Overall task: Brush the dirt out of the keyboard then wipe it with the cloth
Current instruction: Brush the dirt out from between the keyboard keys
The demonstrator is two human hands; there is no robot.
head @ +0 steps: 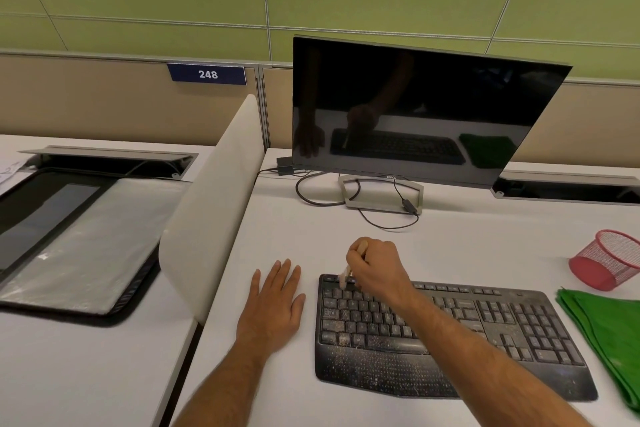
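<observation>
Black keyboard [446, 333], speckled with dirt, lies near on the counter [346, 218]. Right hand [375, 267] fingers pinch the brush [343, 277] at its far-left keys; left hand [273, 302] rests flat, fingers spread. Short strokes toward one edge should work best. Green cloth [609, 326] waits right.

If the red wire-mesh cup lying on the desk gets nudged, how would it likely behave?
The red wire-mesh cup lies on its side on the white desk, so it would probably roll, likely in a curve since it tapers. Open mesh suggests it is light and would shift easily at a slight touch.
</observation>
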